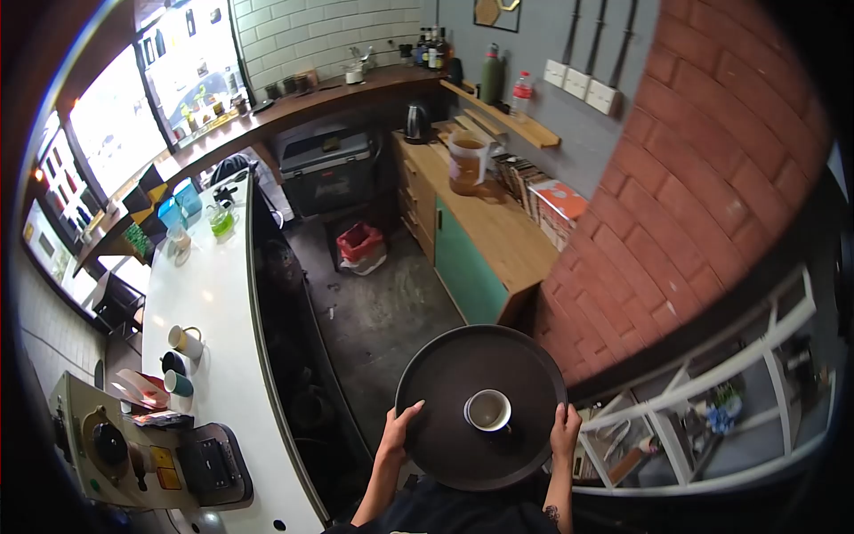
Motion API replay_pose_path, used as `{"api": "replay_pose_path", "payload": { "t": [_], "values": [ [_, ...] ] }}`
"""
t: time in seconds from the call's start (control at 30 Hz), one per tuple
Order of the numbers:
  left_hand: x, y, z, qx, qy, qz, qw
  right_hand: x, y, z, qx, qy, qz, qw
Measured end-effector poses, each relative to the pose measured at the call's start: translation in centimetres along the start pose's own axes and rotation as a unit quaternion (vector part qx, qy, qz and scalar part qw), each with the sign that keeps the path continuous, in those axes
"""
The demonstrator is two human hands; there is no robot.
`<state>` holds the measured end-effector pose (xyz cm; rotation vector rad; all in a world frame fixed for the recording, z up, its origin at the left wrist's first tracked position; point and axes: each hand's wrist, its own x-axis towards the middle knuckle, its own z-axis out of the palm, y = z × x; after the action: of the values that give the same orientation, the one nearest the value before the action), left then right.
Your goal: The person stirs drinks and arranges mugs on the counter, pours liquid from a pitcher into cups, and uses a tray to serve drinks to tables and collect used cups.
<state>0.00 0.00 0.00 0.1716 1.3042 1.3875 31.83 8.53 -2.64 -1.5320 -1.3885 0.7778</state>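
A round dark tray (pixel 445 365) is held level in front of my body, low in the view. My left hand (pixel 398 431) grips its left edge, with the thumb on top. At the right edge, my right hand (pixel 565 429) holds the rim in the same way. One white cup (pixel 487 410) stands upright on the tray, a little right of its middle, with its handle toward the lower right. Something greyish shows inside the cup. The fingers under the tray are hidden.
To the left runs a white counter (pixel 227 356) with mugs (pixel 185 342), a coffee machine (pixel 107 445) and a green drink (pixel 221 221). Ahead are a wooden cabinet (pixel 498 236) with a pitcher (pixel 467 163) and a red-lined bin (pixel 360 247) on the floor. A brick wall stands right.
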Motion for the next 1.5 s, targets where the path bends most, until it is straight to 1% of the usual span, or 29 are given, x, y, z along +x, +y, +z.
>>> {"api": "replay_pose_path", "payload": {
  "t": [0.07, 0.1, 0.17, 0.2, 0.27, 0.37, 0.4, 0.43, 0.5, 0.57, 0.63, 0.7, 0.73, 0.77, 0.83, 0.9, 0.93, 0.97, 1.03, 1.07, 1.1, 1.17, 1.2, 1.23, 1.27, 1.33, 1.37, 1.43, 1.5],
  "values": [
    [0.8, -1.6, -0.6, -0.044, -0.051, 0.010, 0.998, 1.3, 0.2, 0.1, -0.009, -0.008, -0.020, 1.000],
    [6.4, 2.0, -1.0, -0.027, -0.033, 0.010, 0.999, 5.6, 0.1, 6.2, 0.008, -0.017, -0.003, 1.000],
    [9.8, 3.5, 0.0, -0.046, -0.010, 0.025, 0.999, 9.4, -0.2, 9.0, -0.036, -0.023, -0.011, 0.999],
    [12.9, 4.7, 1.3, -0.051, -0.021, 0.038, 0.998, 12.7, 0.6, 10.8, -0.012, -0.016, -0.026, 0.999],
    [17.1, 6.4, 2.5, -0.032, 0.002, 0.094, 0.995, 17.1, 1.7, 14.3, -0.007, -0.006, -0.047, 0.999],
    [22.9, 9.6, 5.1, -0.014, 0.024, 0.066, 0.997, 23.9, 2.9, 17.9, 0.008, -0.003, -0.086, 0.996],
    [24.9, 10.5, 6.3, -0.005, 0.062, 0.090, 0.994, 26.3, 2.7, 19.1, 0.020, 0.002, -0.092, 0.996],
    [28.0, 10.7, 6.3, 0.016, 0.051, 0.123, 0.991, 28.6, 2.5, 20.9, 0.034, 0.011, -0.099, 0.994],
    [31.7, 12.5, 7.9, 0.036, 0.053, 0.121, 0.991, 31.6, 2.1, 22.5, 0.025, 0.016, -0.082, 0.996],
    [35.3, 13.7, 9.1, 0.051, 0.039, 0.077, 0.995, 34.5, 2.9, 23.7, 0.027, 0.029, -0.078, 0.996],
    [39.3, 14.3, 10.6, 0.040, 0.002, 0.079, 0.996, 36.6, 1.9, 24.0, 0.014, 0.025, -0.018, 0.999],
    [42.3, 14.9, 12.7, 0.035, 0.027, 0.061, 0.997, 38.5, 3.8, 25.3, 0.037, 0.042, 0.041, 0.998],
    [44.6, 14.4, 13.0, 0.041, 0.017, 0.053, 0.998, 39.6, 6.3, 26.5, -0.006, 0.083, 0.034, 0.996],
    [47.9, 13.3, 12.7, 0.049, 0.002, 0.052, 0.997, 40.4, 7.8, 27.1, -0.033, 0.104, 0.059, 0.992],
    [52.9, 12.6, 13.1, 0.068, -0.026, 0.042, 0.997, 41.5, 7.3, 28.0, -0.061, 0.148, 0.090, 0.983],
    [56.3, 12.4, 14.3, 0.109, -0.053, 0.054, 0.991, 42.2, 8.4, 29.1, -0.079, 0.181, 0.119, 0.973],
    [57.5, 12.3, 14.7, 0.117, -0.066, 0.041, 0.990, 42.6, 9.3, 29.4, -0.094, 0.198, 0.137, 0.966],
    [58.6, 12.4, 15.1, 0.132, -0.070, 0.023, 0.989, 43.6, 10.2, 28.7, -0.188, 0.066, 0.249, 0.948],
    [62.4, 13.2, 17.4, 0.149, -0.089, 0.011, 0.985, 43.4, 12.7, 30.7, -0.159, 0.214, 0.148, 0.952],
    [63.7, 12.7, 17.7, 0.182, -0.082, 0.014, 0.980, 43.8, 12.5, 30.4, -0.218, 0.184, 0.172, 0.943],
    [64.1, 13.0, 17.7, 0.220, -0.071, 0.013, 0.973, 43.5, 12.1, 31.3, -0.219, 0.188, 0.186, 0.939],
    [66.4, 13.8, 19.1, 0.234, -0.065, -0.008, 0.970, 44.5, 11.7, 32.6, -0.123, 0.309, 0.249, 0.910],
    [67.9, 13.5, 19.4, 0.272, -0.059, -0.006, 0.961, 45.2, 10.2, 32.3, -0.132, 0.285, 0.279, 0.907],
    [68.7, 13.5, 19.6, 0.311, -0.054, -0.002, 0.949, 45.5, 9.4, 32.4, -0.136, 0.290, 0.290, 0.902],
    [69.8, 13.6, 20.0, 0.318, -0.061, -0.010, 0.946, 46.0, 8.7, 32.5, -0.149, 0.281, 0.307, 0.897],
    [70.8, 13.9, 21.3, 0.295, -0.108, 0.057, 0.948, 45.9, 8.5, 32.9, -0.167, 0.276, 0.339, 0.884],
    [70.7, 13.7, 21.6, 0.303, -0.111, 0.044, 0.945, 45.7, 8.9, 33.3, -0.204, 0.279, 0.328, 0.879],
    [71.9, 13.3, 22.7, 0.276, -0.073, 0.139, 0.948, 46.0, 8.3, 33.9, -0.237, 0.282, 0.319, 0.873],
    [73.7, 12.1, 22.4, 0.280, -0.090, 0.121, 0.948, 46.6, 3.1, 33.6, -0.424, 0.261, 0.151, 0.854]
  ]
}}
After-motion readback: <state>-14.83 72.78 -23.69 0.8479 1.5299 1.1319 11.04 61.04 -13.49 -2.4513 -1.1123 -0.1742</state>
